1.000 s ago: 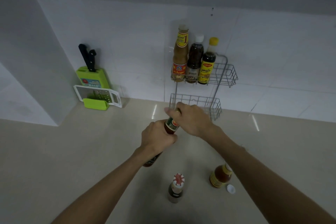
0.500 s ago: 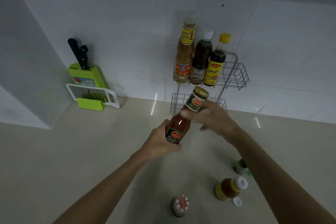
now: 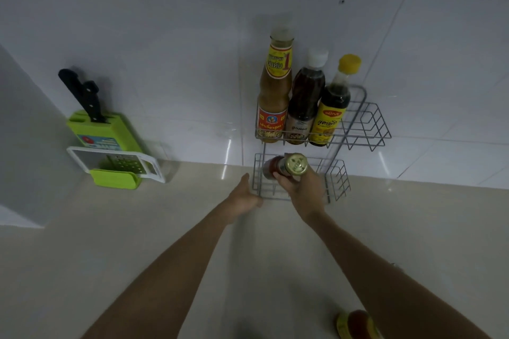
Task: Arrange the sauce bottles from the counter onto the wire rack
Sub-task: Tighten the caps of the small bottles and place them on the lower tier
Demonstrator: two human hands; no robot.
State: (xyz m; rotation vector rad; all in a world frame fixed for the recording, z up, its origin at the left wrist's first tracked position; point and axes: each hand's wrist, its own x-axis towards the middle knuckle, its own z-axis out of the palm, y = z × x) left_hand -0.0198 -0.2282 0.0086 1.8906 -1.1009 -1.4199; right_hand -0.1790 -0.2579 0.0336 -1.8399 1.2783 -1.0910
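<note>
A two-tier wire rack (image 3: 366, 129) stands against the tiled wall. Its upper shelf holds three bottles: a tan sauce bottle (image 3: 275, 91), a dark bottle with a white cap (image 3: 304, 102) and a dark bottle with a yellow cap (image 3: 334, 107). My right hand (image 3: 303, 190) grips a red sauce bottle with a gold cap (image 3: 286, 166) by the neck, inside the left part of the lower shelf (image 3: 337, 181). My left hand (image 3: 245, 195) rests against the lower shelf's front left corner, holding nothing.
A green knife block with black knives (image 3: 96, 124) and a white-and-green grater (image 3: 118, 165) sit at the left on the beige counter (image 3: 110, 256). Another orange sauce bottle (image 3: 356, 323) lies at the bottom right edge.
The red bottle passed from both hands to my right hand alone and moved forward into the lower shelf. My left hand let go and moved to the rack's corner.
</note>
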